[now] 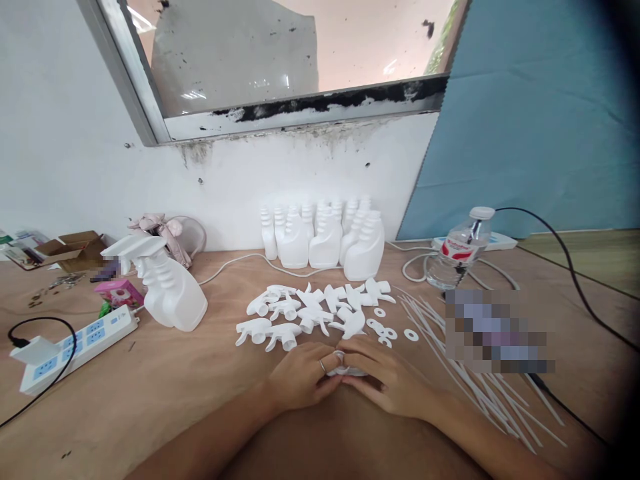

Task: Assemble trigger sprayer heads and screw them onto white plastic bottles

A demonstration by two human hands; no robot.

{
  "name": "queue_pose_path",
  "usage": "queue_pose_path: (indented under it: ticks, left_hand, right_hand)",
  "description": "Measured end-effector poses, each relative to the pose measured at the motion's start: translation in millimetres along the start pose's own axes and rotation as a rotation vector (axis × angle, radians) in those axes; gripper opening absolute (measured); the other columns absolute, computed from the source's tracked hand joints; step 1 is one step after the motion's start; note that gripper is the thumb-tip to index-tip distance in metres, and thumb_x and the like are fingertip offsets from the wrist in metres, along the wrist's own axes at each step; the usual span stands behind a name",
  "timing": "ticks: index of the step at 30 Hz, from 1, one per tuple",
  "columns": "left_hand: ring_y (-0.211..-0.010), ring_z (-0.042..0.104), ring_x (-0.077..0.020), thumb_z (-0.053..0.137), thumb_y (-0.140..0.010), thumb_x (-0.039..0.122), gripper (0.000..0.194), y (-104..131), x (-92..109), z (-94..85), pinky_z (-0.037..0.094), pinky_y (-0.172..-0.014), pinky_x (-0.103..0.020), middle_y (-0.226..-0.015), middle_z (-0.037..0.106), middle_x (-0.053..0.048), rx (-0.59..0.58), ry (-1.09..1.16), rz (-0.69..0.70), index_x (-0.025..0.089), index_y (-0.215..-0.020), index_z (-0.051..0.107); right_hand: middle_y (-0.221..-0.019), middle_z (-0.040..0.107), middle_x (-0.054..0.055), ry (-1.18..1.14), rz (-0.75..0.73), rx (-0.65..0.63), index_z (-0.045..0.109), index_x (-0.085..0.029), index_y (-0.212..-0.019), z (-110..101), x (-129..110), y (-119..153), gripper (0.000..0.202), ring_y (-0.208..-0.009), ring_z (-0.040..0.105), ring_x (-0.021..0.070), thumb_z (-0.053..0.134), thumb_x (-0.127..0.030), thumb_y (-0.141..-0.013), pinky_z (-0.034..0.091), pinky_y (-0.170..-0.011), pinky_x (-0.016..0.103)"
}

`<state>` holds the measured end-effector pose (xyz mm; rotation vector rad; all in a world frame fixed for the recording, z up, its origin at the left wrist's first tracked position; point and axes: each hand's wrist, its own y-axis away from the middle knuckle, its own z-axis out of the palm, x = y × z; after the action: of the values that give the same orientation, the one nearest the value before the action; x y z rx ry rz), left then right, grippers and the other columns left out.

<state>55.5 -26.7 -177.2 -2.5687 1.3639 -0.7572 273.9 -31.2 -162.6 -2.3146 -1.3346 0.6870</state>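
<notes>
My left hand [305, 373] and my right hand [393, 377] meet near the table's front edge, fingers closed around a small white spray head [347, 369]. Fingers cover much of it, so its exact pose is hidden. Just beyond them lies a group of loose white trigger spray heads [284, 333]. Flat white ring washers [411, 335] are scattered to the right of that group. Farther right, thin white dip tubes [465, 370] spread out in a loose bundle.
Headless white spray bottles [364, 250] stand by the wall. Bottles with spray heads [173, 290] are at left, near a power strip [80, 347] and a pink box [119, 295]. A water bottle [457, 257] and a blurred-out object [500, 330] sit right. Cables cross the table [165, 373].
</notes>
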Motion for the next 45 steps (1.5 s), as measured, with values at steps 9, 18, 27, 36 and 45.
queue_pose_path:
  ticks: [9, 18, 27, 36, 45]
  left_hand:
    - [-0.092, 0.061, -0.0189, 0.043, -0.095, 0.033, 0.023, -0.9, 3.4, -2.6, 0.047, -0.083, -0.030, -0.101, 0.066, -0.007, 0.017, -0.048, 0.029, 0.018, -0.110, 0.053]
    - [-0.092, 0.059, -0.0178, 0.041, -0.096, 0.028, 0.017, 0.8, -3.5, 5.4, 0.045, -0.079, -0.029, -0.101, 0.064, -0.006, -0.012, -0.141, 0.059, 0.018, -0.107, 0.049]
    - [-0.091, 0.057, -0.0174, 0.045, -0.094, 0.025, 0.014, 1.9, -7.1, 9.0, 0.044, -0.078, -0.028, -0.104, 0.063, -0.006, 0.005, -0.112, 0.075, 0.018, -0.106, 0.050]
    - [-0.086, 0.055, -0.0157, 0.042, -0.096, 0.024, 0.013, 0.2, -5.4, 7.8, 0.044, -0.075, -0.026, -0.100, 0.063, -0.004, 0.045, -0.072, 0.075, 0.019, -0.106, 0.050]
    - [-0.077, 0.053, -0.0153, 0.039, -0.096, 0.022, 0.010, 2.4, -5.5, 11.3, 0.042, -0.067, -0.026, -0.091, 0.060, -0.003, 0.085, -0.260, 0.133, 0.018, -0.095, 0.049]
  right_hand:
    - [-0.096, 0.067, 0.009, 0.022, 0.031, -0.019, 0.059, -0.019, -0.106, 3.7, -0.8, -1.2, 0.018, -0.089, 0.063, 0.0192, 0.051, -0.017, -0.089, 0.055, -0.081, 0.033]
    - [-0.088, 0.067, 0.007, -0.011, 0.020, 0.069, 0.060, -0.018, -0.096, 6.7, -1.5, 0.0, 0.012, -0.084, 0.064, 0.0182, 0.055, -0.015, -0.087, 0.055, -0.077, 0.030]
    - [-0.083, 0.067, 0.005, -0.046, 0.076, 0.006, 0.063, -0.020, -0.093, 7.8, 2.8, 0.9, 0.012, -0.081, 0.064, 0.0171, 0.054, -0.027, -0.092, 0.055, -0.075, 0.029]
    - [-0.085, 0.065, 0.006, 0.015, 0.110, -0.029, 0.059, -0.018, -0.095, 8.2, -5.9, 0.2, 0.008, -0.081, 0.060, 0.0178, 0.052, -0.020, -0.091, 0.051, -0.075, 0.031]
    - [-0.101, 0.062, 0.008, 0.065, 0.262, -0.162, 0.051, -0.019, -0.111, 5.6, -30.0, -10.9, 0.025, -0.093, 0.059, 0.0222, 0.046, -0.012, -0.088, 0.050, -0.084, 0.039]
